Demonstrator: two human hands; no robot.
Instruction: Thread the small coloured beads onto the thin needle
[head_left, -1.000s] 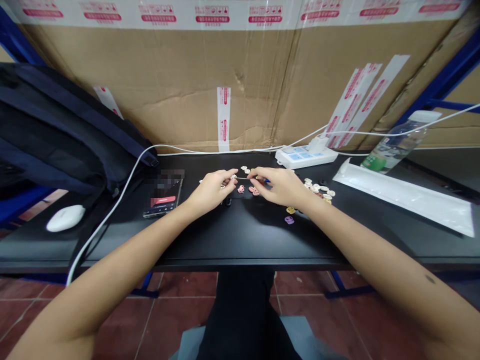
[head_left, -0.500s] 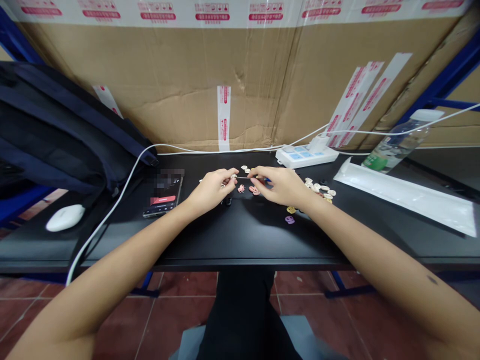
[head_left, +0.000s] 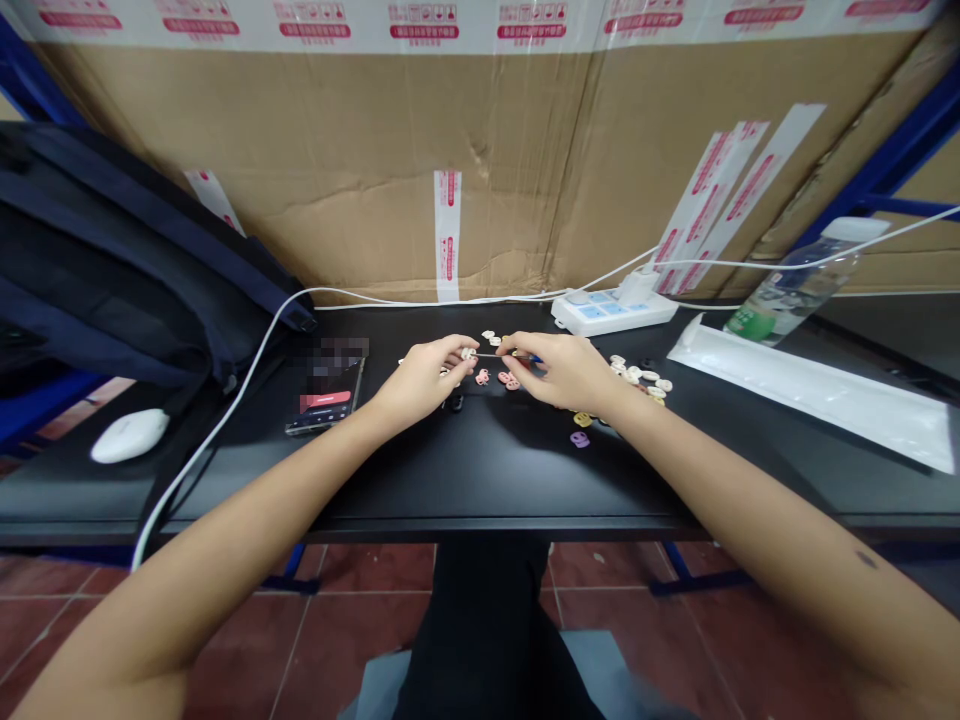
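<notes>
Between its thumb and fingers, my left hand (head_left: 429,377) pinches a small cream-white piece (head_left: 469,354). My right hand (head_left: 559,368) is closed on a thin metal-shafted tool (head_left: 486,356) that looks like a small screwdriver; the palm mostly hides its handle, with a bit of blue showing. Its shaft points left and reaches the white piece. Below the shaft lie small pink pieces (head_left: 508,380) and another pink piece (head_left: 482,377). White pieces (head_left: 489,337) lie just behind. Under my left hand is a small black piece (head_left: 456,403), partly in shadow.
Right of my right hand lie several cream pieces (head_left: 634,374), a yellow one (head_left: 583,420) and a purple one (head_left: 580,439). A phone (head_left: 327,388), white case (head_left: 130,436) and backpack (head_left: 135,250) are left. A power strip (head_left: 611,313), bottle (head_left: 795,280) and white packet (head_left: 810,395) are right.
The white piece has turned slightly in my left fingers and shows a little more. Both hands stay in nearly the same place.
</notes>
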